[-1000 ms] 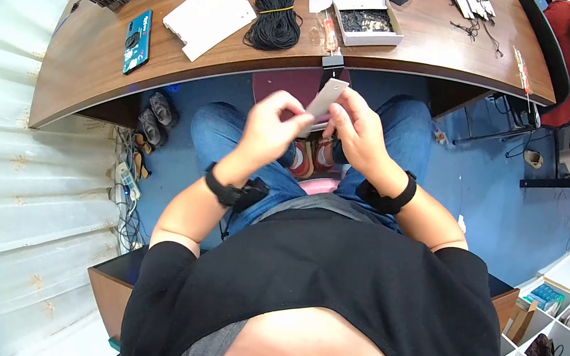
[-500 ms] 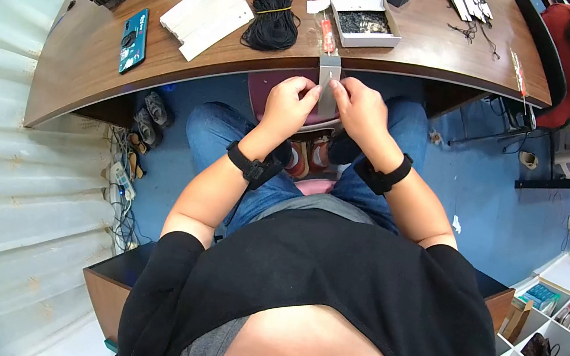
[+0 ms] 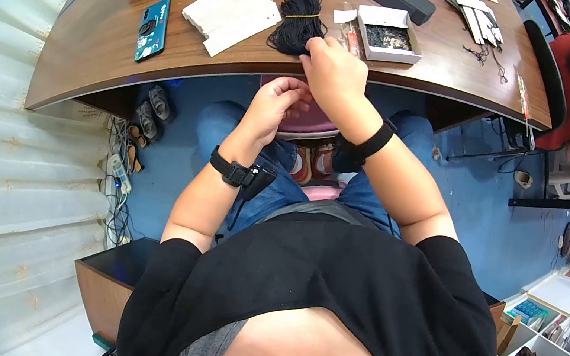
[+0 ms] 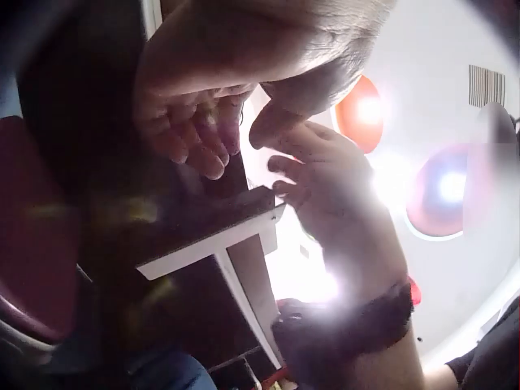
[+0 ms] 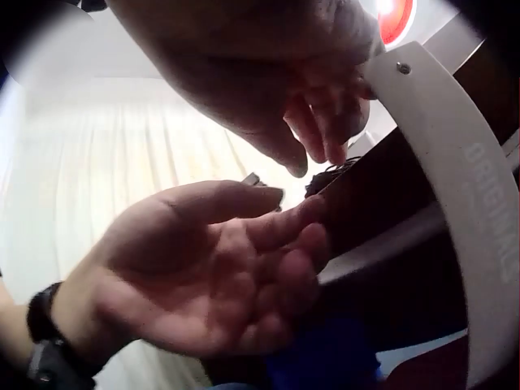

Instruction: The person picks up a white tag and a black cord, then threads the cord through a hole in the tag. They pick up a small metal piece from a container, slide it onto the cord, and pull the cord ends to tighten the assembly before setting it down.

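Teal phone (image 3: 151, 31) lies at the upper left of the head view, flat on the wooden counter (image 3: 98, 52). Right of it, white strips (image 3: 231, 14) lie overlapped; they are best left undisturbed by sleeve or wrist.

Left hand (image 3: 275, 108), upper centre and short of the counter's edge, has relaxed, loosely bent fingers and a narrow gap at the thumb; nothing visible is held. It is well placed as support, provided the wrist stays low and out of the other hand's path.

Black cord bundle (image 3: 296, 29), bound with a yellow tie, sits just beyond. Right hand (image 3: 339, 81) is at its near end, fingers bent and close together. Whether they touch the bundle or pinch a strand cannot be told. Recommended: isolate one strand by its end and draw it along the bundle's length, keeping the tie in place and loops untangled.

Pale tag (image 5: 455, 142), marked "ORIGINALS", stands at right in the right wrist view, near that hand; contact is not confirmed. Its small hole should be kept unobstructed and its face unscuffed.

White open box (image 3: 390, 37) of small black parts lies farther right; keep the forearm clear of its rim.
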`<state>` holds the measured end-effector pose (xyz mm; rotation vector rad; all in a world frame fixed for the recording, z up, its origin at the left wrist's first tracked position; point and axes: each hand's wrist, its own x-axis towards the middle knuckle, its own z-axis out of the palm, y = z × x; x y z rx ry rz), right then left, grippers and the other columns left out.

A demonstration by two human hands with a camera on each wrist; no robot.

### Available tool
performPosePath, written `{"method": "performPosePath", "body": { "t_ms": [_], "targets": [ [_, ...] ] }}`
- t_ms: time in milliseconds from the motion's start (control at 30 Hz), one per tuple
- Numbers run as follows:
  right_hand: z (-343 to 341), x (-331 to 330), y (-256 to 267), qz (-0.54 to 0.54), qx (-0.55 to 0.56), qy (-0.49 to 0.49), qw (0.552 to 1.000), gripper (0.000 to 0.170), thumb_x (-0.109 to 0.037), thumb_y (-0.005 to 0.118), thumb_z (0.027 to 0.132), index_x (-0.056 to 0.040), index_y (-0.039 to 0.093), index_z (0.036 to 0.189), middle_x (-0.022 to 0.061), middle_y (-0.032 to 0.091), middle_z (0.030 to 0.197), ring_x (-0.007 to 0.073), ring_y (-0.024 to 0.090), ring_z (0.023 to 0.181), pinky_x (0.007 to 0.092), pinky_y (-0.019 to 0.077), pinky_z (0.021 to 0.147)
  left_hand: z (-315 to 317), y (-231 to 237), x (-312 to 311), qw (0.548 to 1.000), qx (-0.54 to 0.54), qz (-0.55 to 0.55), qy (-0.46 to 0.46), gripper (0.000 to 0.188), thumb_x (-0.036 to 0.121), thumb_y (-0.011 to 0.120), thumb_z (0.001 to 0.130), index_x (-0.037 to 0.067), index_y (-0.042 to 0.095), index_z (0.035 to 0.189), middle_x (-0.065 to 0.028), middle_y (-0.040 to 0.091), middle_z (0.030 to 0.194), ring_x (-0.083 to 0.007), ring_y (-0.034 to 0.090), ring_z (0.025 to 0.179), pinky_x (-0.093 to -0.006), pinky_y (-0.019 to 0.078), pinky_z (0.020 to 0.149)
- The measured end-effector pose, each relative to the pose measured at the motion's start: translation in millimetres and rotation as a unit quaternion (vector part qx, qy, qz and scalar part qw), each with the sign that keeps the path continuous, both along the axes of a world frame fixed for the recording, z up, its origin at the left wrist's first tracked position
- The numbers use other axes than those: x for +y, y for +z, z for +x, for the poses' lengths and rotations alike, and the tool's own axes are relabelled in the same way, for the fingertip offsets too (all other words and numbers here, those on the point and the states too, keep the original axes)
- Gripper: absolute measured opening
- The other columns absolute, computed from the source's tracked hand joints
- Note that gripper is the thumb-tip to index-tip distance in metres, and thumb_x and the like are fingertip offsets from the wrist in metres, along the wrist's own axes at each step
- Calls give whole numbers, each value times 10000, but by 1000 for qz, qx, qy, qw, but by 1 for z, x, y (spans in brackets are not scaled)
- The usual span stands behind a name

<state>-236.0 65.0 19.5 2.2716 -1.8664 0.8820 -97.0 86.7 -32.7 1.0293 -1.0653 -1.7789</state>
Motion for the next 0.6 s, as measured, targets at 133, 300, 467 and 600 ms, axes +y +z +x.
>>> {"method": "performPosePath", "body": {
  "t_ms": [133,300,467,600],
  "targets": [
    [-4,-8,-14,-30,30,-2,999,84,-207,631,806,-124,638,806,56,597,787,267,631,665,377,505,564,3,-3,5,1000,14,16,-17,146,109,524,905,41,612,999,-40,640,902,-120,593,779,-239,445,666],
    [-12,3,-4,-100,-4,37,994,105,-190,630,800,-118,620,725,44,584,723,251,622,641,363,492,542,-1,2,6,996,66,50,-43,233,181,466,946,17,603,1038,-85,647,951,-172,619,857,-282,487,733],
    [-28,56,-3,-104,4,121,987,81,-152,666,723,-120,592,714,33,541,666,226,592,602,344,472,514,-5,8,3,938,290,158,-107,430,315,362,990,-38,507,1190,-192,593,1153,-283,595,1054,-390,470,924],
    [-34,99,-19,-57,-30,165,984,115,-140,696,694,-111,587,719,38,536,675,225,592,605,337,471,515,-18,11,4,926,313,195,-79,353,243,375,990,-25,530,1158,-167,626,1073,-279,616,992,-392,501,881]
  ]
}}
